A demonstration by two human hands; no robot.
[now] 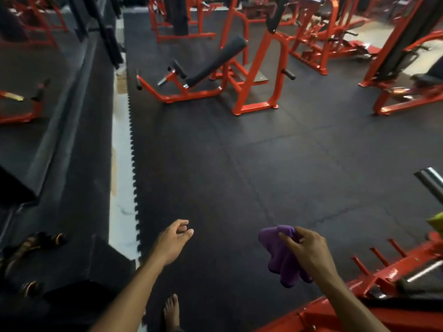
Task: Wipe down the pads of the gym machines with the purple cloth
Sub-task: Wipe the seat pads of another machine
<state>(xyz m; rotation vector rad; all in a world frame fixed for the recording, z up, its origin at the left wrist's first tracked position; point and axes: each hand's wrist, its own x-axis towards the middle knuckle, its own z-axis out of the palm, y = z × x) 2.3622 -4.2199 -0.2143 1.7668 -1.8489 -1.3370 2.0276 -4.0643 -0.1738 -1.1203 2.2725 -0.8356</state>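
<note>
My right hand pinches the purple cloth, which hangs crumpled below my fingers over the black rubber floor. My left hand is held out in front of me with loosely curled fingers and holds nothing. Ahead stands a red-framed machine with a long black slanted pad, well beyond both hands. Another black pad shows on a red machine at the right edge.
A red weight rack with pegs sits close at my lower right, with a chrome bar above it. A mirror wall and black ledge run along the left. More red machines fill the back. My bare foot is on the mat.
</note>
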